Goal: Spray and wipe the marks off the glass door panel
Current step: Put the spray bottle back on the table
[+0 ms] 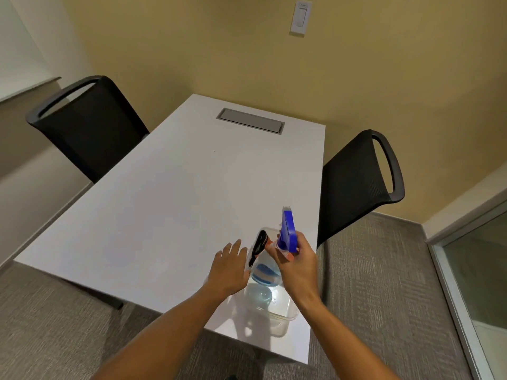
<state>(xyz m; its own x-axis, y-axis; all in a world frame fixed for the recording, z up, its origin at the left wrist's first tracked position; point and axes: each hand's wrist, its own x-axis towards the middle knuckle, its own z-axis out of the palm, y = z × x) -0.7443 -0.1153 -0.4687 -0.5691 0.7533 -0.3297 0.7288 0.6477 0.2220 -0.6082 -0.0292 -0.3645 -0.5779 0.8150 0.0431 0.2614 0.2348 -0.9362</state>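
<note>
Head view: right hand (297, 266) grips the spray bottle (288, 231) above the clear bin (285, 316); left hand (229, 266) spread flat.

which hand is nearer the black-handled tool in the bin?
Left. The left hand is open right beside the black-handled tool, at the clear bin rim. The right hand grips the spray bottle just past it.

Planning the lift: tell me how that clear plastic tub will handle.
The clear plastic tub is probably light with flexible walls. It overhangs the white table's near edge, so a push may tip it. The right hand grips the blue-triggered spray bottle.
</note>
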